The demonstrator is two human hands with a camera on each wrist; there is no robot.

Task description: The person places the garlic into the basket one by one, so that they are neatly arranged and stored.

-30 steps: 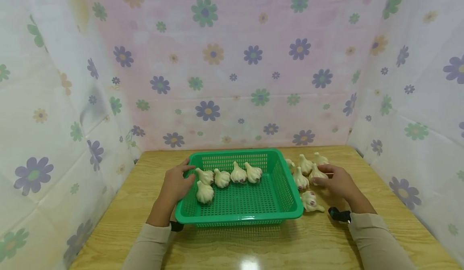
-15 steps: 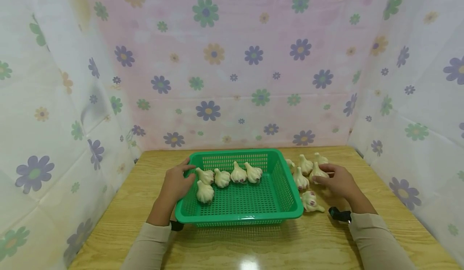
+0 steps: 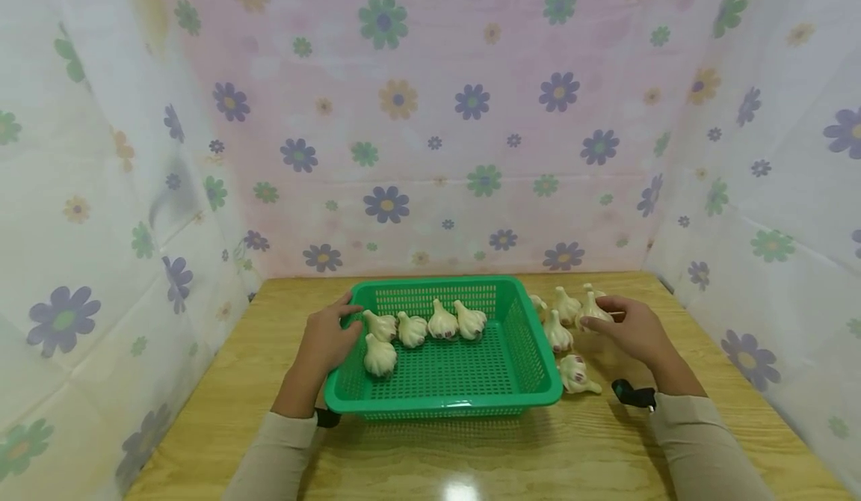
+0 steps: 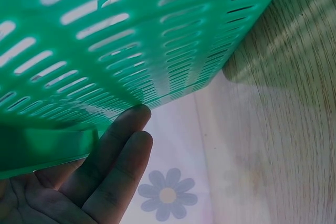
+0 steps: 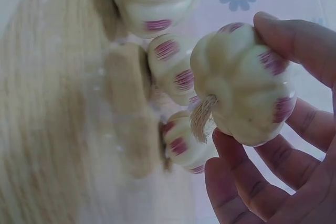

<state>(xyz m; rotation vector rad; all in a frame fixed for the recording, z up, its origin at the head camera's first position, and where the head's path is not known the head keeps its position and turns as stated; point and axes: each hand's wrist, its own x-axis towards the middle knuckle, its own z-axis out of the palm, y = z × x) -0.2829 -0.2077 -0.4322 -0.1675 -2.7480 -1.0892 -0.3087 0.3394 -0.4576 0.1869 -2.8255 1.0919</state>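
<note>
The right hand pinches a garlic bulb by its round belly, thumb opposite fingers, near the far right corner of the tabletop. Smooth-skinned, it is probably firm, light and slightly slippery; the belly looks a safer hold than the neck or frayed root tuft. Loose bulbs sit just beside it. Leftward, the left hand grips the rim of a green basket, likely light, stiff plastic, holding five bulbs.

Garlic in basket, other bulbs right
</note>
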